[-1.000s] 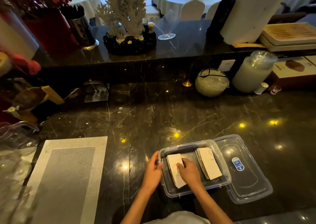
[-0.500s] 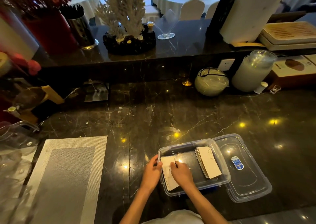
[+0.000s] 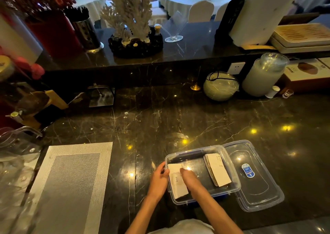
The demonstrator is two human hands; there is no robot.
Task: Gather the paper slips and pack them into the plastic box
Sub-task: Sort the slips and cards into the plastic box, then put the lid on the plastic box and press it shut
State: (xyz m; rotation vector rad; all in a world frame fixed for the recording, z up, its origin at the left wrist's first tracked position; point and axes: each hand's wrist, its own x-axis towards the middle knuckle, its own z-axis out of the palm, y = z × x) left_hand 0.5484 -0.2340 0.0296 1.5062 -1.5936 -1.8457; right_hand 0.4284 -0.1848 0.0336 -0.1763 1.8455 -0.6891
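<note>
A clear plastic box (image 3: 232,167) sits on the dark marble counter near its front edge. Inside, a stack of white paper slips (image 3: 218,170) leans against the right side. A second stack of paper slips (image 3: 175,182), with "love" printed on top, lies against the left wall. My right hand (image 3: 190,179) rests inside the box with its fingers on this left stack. My left hand (image 3: 159,179) is outside the box, holding its left wall. The clear lid (image 3: 257,189), with a blue sticker, lies flat beside the box on the right.
A grey woven placemat (image 3: 71,180) lies to the left. At the back stand a round wrapped ball (image 3: 221,86), a frosted jar (image 3: 262,75), a small white bottle (image 3: 272,91) and a metal clip holder (image 3: 100,95). A raised ledge carries a coral ornament (image 3: 133,25).
My right hand has slid the left stack of slips leftward until it lies against the box's left wall. My left hand stayed on that wall.
</note>
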